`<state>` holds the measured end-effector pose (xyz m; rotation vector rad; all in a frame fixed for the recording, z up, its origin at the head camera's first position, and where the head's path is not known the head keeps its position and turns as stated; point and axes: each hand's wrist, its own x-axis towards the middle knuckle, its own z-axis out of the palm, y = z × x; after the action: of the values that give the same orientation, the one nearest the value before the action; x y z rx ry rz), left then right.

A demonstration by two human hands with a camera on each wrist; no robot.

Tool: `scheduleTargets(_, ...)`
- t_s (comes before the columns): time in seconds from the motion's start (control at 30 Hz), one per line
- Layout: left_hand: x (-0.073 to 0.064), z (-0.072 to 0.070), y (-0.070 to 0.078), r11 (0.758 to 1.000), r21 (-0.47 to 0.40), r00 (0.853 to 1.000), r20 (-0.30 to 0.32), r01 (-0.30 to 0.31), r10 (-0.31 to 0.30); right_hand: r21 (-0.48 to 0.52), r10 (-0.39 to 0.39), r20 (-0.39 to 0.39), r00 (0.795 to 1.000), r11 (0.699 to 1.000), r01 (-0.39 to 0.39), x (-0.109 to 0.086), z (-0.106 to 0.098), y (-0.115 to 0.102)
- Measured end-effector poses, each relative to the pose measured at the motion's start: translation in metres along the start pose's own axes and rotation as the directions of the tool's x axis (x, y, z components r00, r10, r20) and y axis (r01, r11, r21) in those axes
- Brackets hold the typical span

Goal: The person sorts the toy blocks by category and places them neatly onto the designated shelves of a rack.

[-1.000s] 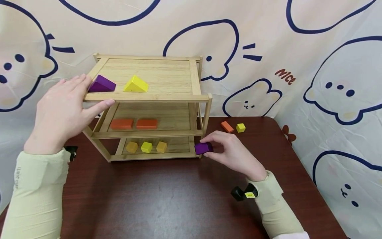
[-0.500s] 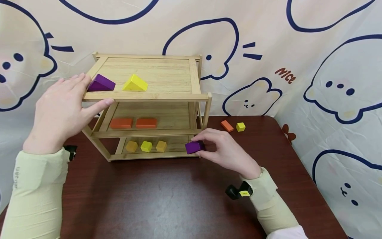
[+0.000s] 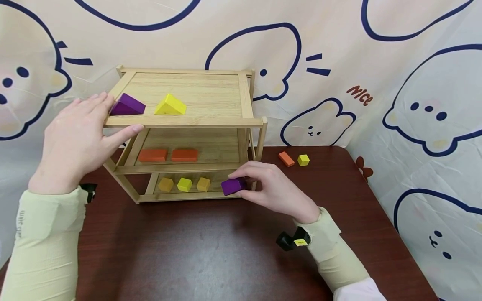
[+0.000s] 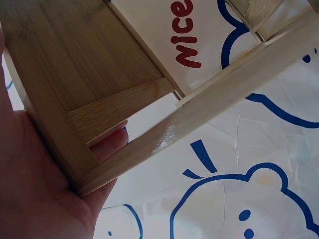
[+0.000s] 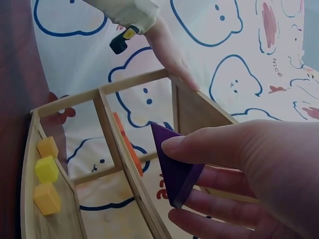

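My right hand (image 3: 276,190) pinches a purple triangular block (image 3: 232,186) between thumb and fingers, in front of the right end of the wooden shelf's (image 3: 196,121) lowest tier. The right wrist view shows the triangular face of this purple block (image 5: 174,164) under the thumb. My left hand (image 3: 77,138) holds the shelf's top front-left corner, its thumb along the front rail; in the left wrist view the fingers (image 4: 110,144) show behind the side rail. On the top tier, beside the left fingers, lie another purple triangular block (image 3: 128,104) and a yellow triangular block (image 3: 170,105).
Two orange rectangular blocks (image 3: 152,155) lie on the middle tier. The bottom tier bears two orange-yellow cubes (image 3: 203,184) and a yellow cube (image 3: 184,184). An orange block (image 3: 286,159) and a yellow cube (image 3: 303,160) rest on the dark table (image 3: 180,251), right of the shelf.
My right hand has moved left with the purple triangular block, from the shelf's right front post to before the bottom tier. The left hand stays on the corner.
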<state>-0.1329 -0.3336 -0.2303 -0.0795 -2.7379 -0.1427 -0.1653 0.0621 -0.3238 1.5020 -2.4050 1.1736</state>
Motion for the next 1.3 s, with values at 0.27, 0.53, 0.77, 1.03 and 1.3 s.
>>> scheduleTargets(0.27,-0.001,0.001,0.0,1.0,-0.003,1.0,-0.016,-0.003,0.003,0.033,-0.06,0.013,0.998,0.998,0.06,0.01,0.007,-0.005)
scheduleTargets(0.53,-0.001,0.001,0.001,1.0,-0.004,1.0,-0.018,-0.004,0.004,0.057,-0.089,0.032,0.996,0.995,0.087,0.02,0.011,-0.014)
scheduleTargets(0.77,-0.001,0.001,0.0,1.0,-0.003,1.0,-0.011,-0.001,0.001,0.069,-0.133,0.009,0.991,0.989,0.132,0.031,0.01,-0.023)
scheduleTargets(1.03,-0.001,0.001,0.0,1.0,0.002,1.0,-0.005,-0.002,0.002,0.067,-0.196,-0.028,0.98,0.978,0.197,0.043,0.005,-0.032)
scheduleTargets(1.3,0.0,0.0,0.001,1.0,-0.002,1.0,-0.007,-0.002,0.002,0.061,-0.229,-0.059,0.972,0.971,0.233,0.055,-0.006,-0.042)
